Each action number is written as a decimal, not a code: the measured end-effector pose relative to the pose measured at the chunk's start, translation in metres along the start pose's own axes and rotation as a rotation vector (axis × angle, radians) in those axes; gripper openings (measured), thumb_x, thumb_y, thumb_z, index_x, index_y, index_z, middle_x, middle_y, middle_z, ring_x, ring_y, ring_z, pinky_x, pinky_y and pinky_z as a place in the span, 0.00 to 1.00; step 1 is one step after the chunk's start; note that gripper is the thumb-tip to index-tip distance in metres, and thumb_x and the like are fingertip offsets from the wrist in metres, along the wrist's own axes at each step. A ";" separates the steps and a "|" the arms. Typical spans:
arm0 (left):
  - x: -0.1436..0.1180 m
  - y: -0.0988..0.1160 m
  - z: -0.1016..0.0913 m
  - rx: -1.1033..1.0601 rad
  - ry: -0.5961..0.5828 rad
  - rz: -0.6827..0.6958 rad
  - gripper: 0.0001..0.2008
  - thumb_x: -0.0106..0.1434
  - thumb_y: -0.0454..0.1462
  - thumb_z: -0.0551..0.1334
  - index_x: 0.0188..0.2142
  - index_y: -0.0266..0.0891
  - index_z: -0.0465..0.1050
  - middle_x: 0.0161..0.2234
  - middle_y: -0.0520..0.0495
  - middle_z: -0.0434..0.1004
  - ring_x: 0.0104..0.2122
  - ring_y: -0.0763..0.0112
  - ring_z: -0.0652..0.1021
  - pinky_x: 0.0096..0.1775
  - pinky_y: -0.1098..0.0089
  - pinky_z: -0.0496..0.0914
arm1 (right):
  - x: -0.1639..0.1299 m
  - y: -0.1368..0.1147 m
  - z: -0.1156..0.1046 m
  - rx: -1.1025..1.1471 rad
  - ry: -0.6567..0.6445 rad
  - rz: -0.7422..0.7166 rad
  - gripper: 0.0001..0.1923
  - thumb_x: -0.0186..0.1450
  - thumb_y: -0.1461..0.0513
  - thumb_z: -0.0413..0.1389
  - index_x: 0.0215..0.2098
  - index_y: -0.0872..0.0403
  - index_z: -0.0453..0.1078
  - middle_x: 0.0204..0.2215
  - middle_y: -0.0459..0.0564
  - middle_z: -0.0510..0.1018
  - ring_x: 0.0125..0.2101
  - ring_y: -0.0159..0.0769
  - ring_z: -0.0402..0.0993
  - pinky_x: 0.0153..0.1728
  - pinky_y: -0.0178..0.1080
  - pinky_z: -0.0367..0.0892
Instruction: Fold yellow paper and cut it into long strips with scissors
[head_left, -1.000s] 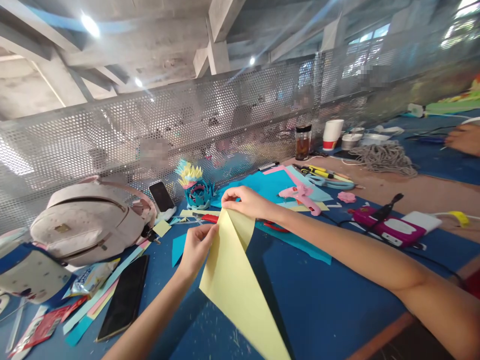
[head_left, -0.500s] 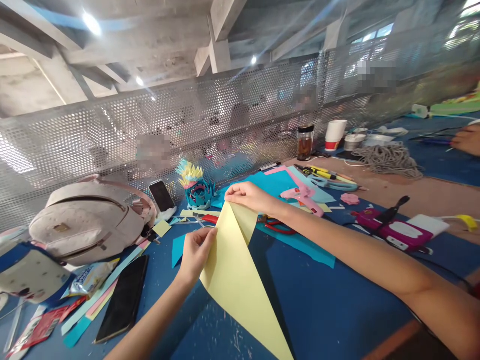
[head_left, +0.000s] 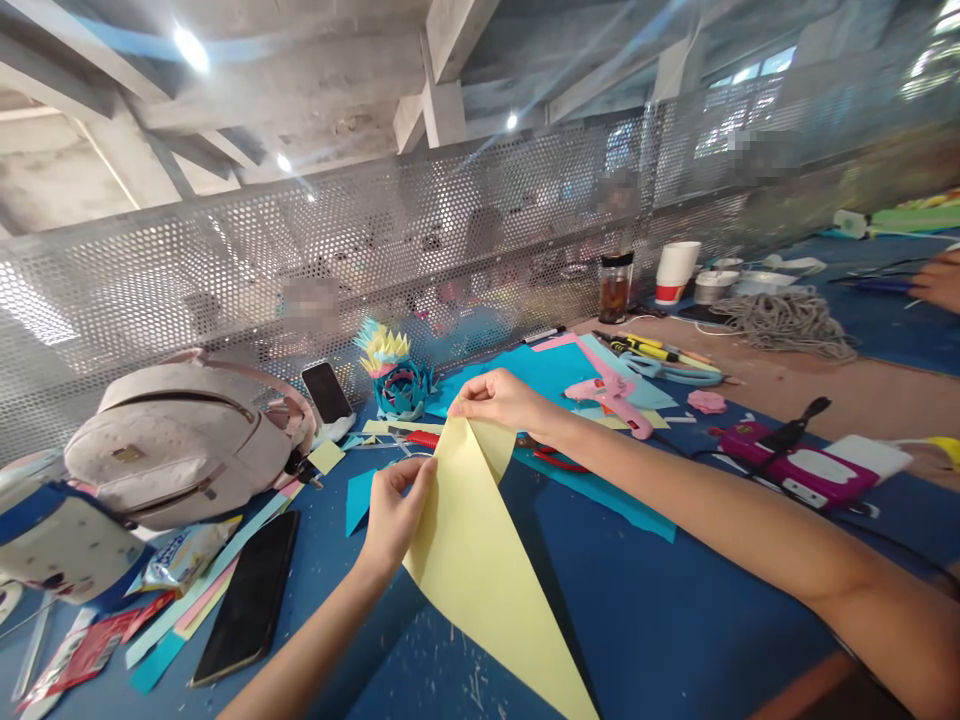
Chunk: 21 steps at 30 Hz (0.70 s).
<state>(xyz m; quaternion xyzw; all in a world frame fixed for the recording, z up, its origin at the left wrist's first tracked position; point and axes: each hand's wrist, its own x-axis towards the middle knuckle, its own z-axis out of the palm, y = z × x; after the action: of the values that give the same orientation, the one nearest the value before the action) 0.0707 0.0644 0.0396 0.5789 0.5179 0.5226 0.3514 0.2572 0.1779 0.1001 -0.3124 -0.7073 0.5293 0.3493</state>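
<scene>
A pale yellow sheet of paper (head_left: 480, 560), folded into a long triangle, is held up above the blue table (head_left: 660, 620). My left hand (head_left: 397, 510) pinches its left edge near the top. My right hand (head_left: 499, 400) pinches the top corner, where a flap is folded over. Just behind my hands lie red-handled scissors (head_left: 551, 458) and a blue and yellow paper flower (head_left: 394, 372).
A beige backpack (head_left: 180, 440), two phones (head_left: 247, 595) (head_left: 327, 392), paper strips and a snack packet lie at left. A pink glue gun (head_left: 611, 392), blue sheets, a pink box (head_left: 795, 465), rope, cups and a jar sit at right. Another person's hand (head_left: 937, 280) shows far right. Perforated metal fence behind.
My left hand has slid slightly down the sheet's left edge. The right hand keeps its pinch on the top corner. The view has shifted a little.
</scene>
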 end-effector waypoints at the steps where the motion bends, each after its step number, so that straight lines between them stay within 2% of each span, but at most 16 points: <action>1: 0.000 0.001 0.000 -0.008 0.008 -0.009 0.20 0.64 0.49 0.61 0.33 0.35 0.82 0.28 0.46 0.81 0.30 0.63 0.77 0.29 0.73 0.67 | -0.001 -0.002 0.000 0.005 0.022 -0.010 0.17 0.49 0.51 0.70 0.26 0.55 0.77 0.25 0.49 0.81 0.25 0.33 0.74 0.24 0.33 0.64; 5: -0.002 0.004 0.001 -0.059 0.021 -0.048 0.21 0.63 0.51 0.62 0.33 0.35 0.82 0.27 0.46 0.81 0.27 0.64 0.78 0.28 0.73 0.68 | -0.002 -0.012 -0.005 0.022 0.115 -0.038 0.16 0.47 0.52 0.70 0.25 0.55 0.76 0.24 0.49 0.80 0.25 0.34 0.74 0.25 0.34 0.64; 12: -0.002 0.004 -0.001 -0.128 0.039 -0.084 0.21 0.61 0.52 0.63 0.34 0.34 0.82 0.26 0.46 0.81 0.22 0.68 0.77 0.26 0.73 0.69 | -0.001 -0.015 -0.014 0.023 0.179 -0.055 0.16 0.48 0.52 0.70 0.25 0.55 0.75 0.24 0.48 0.80 0.24 0.32 0.72 0.24 0.33 0.62; 21: 0.007 0.006 -0.012 -0.080 0.087 0.014 0.20 0.61 0.51 0.65 0.32 0.34 0.83 0.26 0.46 0.82 0.26 0.66 0.78 0.29 0.72 0.69 | 0.005 -0.016 -0.044 0.010 0.288 -0.099 0.16 0.51 0.51 0.67 0.26 0.55 0.75 0.25 0.49 0.80 0.23 0.33 0.70 0.24 0.35 0.60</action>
<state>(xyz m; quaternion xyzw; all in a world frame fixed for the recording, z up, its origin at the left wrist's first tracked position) 0.0600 0.0680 0.0496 0.5446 0.5073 0.5700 0.3481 0.2893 0.2015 0.1252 -0.3483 -0.6618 0.4647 0.4741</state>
